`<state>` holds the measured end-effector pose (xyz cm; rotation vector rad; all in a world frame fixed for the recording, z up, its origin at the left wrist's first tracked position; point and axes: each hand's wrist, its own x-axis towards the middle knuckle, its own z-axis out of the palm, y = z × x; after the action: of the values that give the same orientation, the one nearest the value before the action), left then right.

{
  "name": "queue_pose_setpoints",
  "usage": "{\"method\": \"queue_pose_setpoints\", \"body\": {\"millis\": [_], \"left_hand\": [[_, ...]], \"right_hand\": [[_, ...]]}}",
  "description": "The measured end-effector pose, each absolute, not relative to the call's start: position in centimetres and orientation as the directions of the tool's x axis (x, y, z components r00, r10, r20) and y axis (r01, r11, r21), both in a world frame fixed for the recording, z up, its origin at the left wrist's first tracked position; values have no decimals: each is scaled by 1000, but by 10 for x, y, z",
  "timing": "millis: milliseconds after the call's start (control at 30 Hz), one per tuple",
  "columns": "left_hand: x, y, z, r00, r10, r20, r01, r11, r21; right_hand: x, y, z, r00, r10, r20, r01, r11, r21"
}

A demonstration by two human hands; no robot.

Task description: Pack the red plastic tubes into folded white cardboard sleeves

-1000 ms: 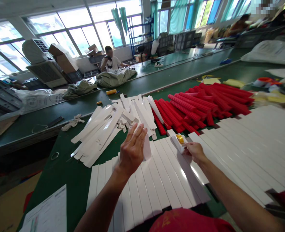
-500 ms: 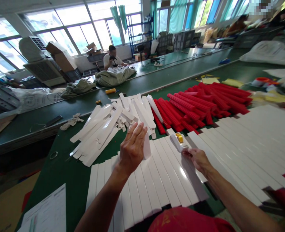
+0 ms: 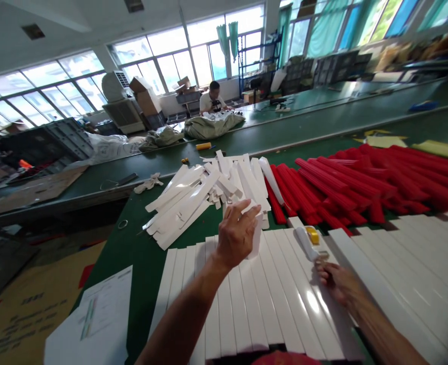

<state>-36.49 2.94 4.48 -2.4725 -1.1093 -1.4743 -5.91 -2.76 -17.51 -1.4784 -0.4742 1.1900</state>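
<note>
Flat white cartons (image 3: 247, 299) lie side by side in a row before me. My left hand (image 3: 237, 235) is at the far ends of the row, its fingers raised and closed against a white carton (image 3: 257, 241) that stands up there; the palm side is hidden. To the right, a white tape dispenser (image 3: 306, 243) with a yellow roll rests on the cartons. My right hand (image 3: 336, 281) pinches at its near end, seemingly on the tape, though the strip barely shows.
Loose white cardboard pieces (image 3: 197, 197) are heaped behind my left hand. Red ribbed tubes (image 3: 345, 182) are piled at the right, behind more white cartons (image 3: 417, 263). Printed sheets (image 3: 95, 314) lie at the front left. Across the benches sits a person (image 3: 212, 99).
The view has swung left, so the bench appears further right. My right hand has drawn slightly back from the tape dispenser toward me. My left hand stays at the upright carton.
</note>
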Motion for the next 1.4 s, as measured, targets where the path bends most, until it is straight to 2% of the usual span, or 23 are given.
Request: {"method": "queue_pose_setpoints", "body": {"millis": [100,167,267,333,467,600,767,867,967,1033,1100,1267,1400], "left_hand": [[-363,31,46,287,515,807,574,-768,286],[-361,30,47,287,510,811,565,-774,286],[-357,29,49,294,522,800,568,-769,293],[-354,27,50,290,531,796,583,-758,293],[-349,24,48,266,542,797,616,-732,291],[-347,23,43,253,529,810,613,-736,289],[-345,22,42,248,541,804,630,-720,290],[-345,22,44,235,564,792,622,-713,323],[-347,19,46,236,589,773,612,-708,353],[-348,17,46,245,595,765,614,-706,353],[-350,15,45,260,598,758,613,-709,349],[-356,12,48,292,626,723,591,-712,379],[-359,7,52,316,632,707,496,-746,445]], "right_hand": [[-81,-33,-159,403,782,-476,-326,-363,-873],[-105,-35,-125,343,823,-453,-312,-356,-881],[-145,-32,-47,149,957,-249,-340,-187,-922],[-167,-26,7,68,993,-95,-318,-69,-946],[-195,-13,67,66,993,98,-222,110,-969],[-209,-5,72,115,978,177,-74,186,-980],[-216,0,74,164,975,152,79,141,-987],[-212,8,81,122,992,16,-22,19,-1000],[-203,18,89,-83,971,-225,-180,-237,-955],[-196,23,93,-224,914,-339,-194,-383,-903],[-192,25,94,-285,883,-372,-190,-432,-882],[-196,13,78,-170,941,-291,-176,-320,-931],[-208,8,39,64,996,-65,-20,-64,-998]]}}
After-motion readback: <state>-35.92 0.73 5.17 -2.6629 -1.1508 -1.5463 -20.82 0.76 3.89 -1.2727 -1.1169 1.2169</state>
